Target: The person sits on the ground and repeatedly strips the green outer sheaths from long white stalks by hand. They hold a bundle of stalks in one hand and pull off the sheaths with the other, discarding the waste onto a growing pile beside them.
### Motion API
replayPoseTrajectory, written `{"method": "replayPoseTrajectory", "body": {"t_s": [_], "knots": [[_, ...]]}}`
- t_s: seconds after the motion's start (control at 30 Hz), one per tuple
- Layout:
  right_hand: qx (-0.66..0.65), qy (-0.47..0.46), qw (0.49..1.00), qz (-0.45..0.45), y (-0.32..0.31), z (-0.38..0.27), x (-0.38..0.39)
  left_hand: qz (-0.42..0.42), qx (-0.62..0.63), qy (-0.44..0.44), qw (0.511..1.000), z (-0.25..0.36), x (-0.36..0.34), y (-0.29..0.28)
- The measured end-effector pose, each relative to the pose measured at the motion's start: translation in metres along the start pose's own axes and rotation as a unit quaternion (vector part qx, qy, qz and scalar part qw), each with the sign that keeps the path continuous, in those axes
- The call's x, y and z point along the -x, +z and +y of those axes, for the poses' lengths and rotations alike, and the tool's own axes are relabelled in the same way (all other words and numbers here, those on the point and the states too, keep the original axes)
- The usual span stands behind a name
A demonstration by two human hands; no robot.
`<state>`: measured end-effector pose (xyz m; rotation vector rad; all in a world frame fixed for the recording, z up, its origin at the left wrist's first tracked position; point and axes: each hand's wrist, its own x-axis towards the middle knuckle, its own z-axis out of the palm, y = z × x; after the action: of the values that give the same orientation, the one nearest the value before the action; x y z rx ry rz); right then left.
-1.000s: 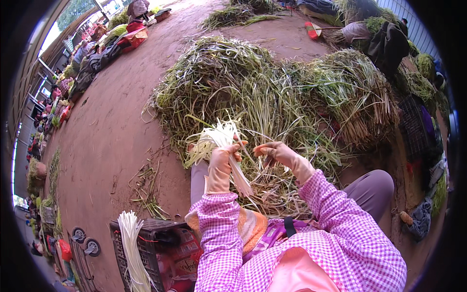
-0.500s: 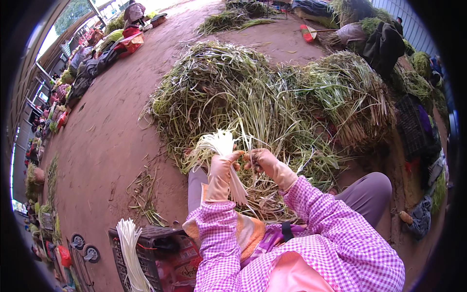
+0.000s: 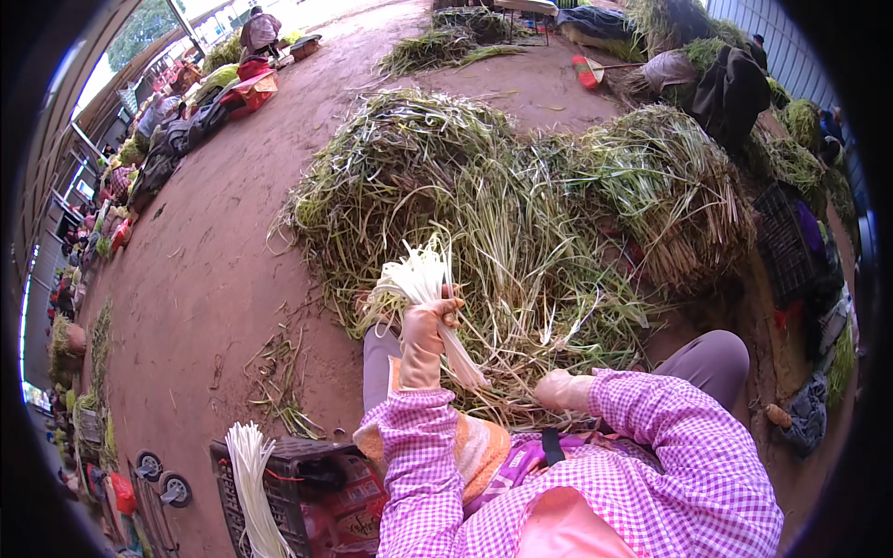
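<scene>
Widest first: packed reddish earth floor (image 3: 186,298), running far left past other piles. On it, straight ahead of my knees, a broad heap of long-leaved green stalks (image 3: 502,200), its near edge between my legs, probably so that either hand reaches it without my getting up. Its right lobe has brown stem ends (image 3: 693,246) turned toward me.

Near left, at my side, a dark lattice crate (image 3: 290,502), with red packaging (image 3: 358,511) in it. Along its left side a sheaf of pale stalks (image 3: 251,479) lies lengthwise, tips pointing far; likely laid straight to prevent tangling.

Smaller: the pale bunch (image 3: 414,274) in my left hand (image 3: 427,335), in front of my left knee, at the heap's near edge. Fingers closed around its middle, leaving the loose end fanned far-left and the stems out near-right; gripped there, I judge, to stop strands slipping.

My right hand (image 3: 561,390) is lower, near and right, wrist bent, back upward, over the heap's near litter. Fingers hidden; can't tell how far open, or whether they hold anything.
</scene>
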<state>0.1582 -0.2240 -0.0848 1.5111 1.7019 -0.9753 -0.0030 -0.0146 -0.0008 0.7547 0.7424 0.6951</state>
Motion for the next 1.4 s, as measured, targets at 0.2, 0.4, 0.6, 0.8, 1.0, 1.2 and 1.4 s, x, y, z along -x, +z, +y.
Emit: {"method": "replayPoseTrajectory", "body": {"t_s": [0.2,0.4,0.6,0.8,1.0,1.2,1.4], "knots": [[0.106,-0.006,0.991,-0.085,0.018,0.042,-0.014,-0.026,0.023,-0.046,0.998,-0.005,0.001,0.005],[-0.262,0.043,0.945,0.193,-0.060,0.075,0.017,-0.070,-0.031,-0.054,0.996,-0.004,0.003,0.003],[-0.857,-0.221,0.403,0.235,-0.161,0.080,0.003,-0.085,-0.136,-0.067,0.985,-0.001,0.005,0.012],[-0.868,-0.232,0.289,0.331,-0.196,0.126,-0.007,-0.039,-0.183,-0.090,0.978,0.007,0.008,0.009],[-0.799,-0.179,0.459,0.345,-0.154,0.156,-0.004,-0.028,-0.175,-0.097,0.979,0.009,0.006,0.004],[-0.766,-0.119,0.599,0.202,-0.081,0.088,-0.006,-0.032,-0.126,-0.082,0.988,0.015,0.004,0.001],[-0.583,-0.127,0.765,0.242,-0.045,-0.005,-0.021,-0.016,-0.026,-0.010,0.999,0.019,0.001,-0.009]]}}
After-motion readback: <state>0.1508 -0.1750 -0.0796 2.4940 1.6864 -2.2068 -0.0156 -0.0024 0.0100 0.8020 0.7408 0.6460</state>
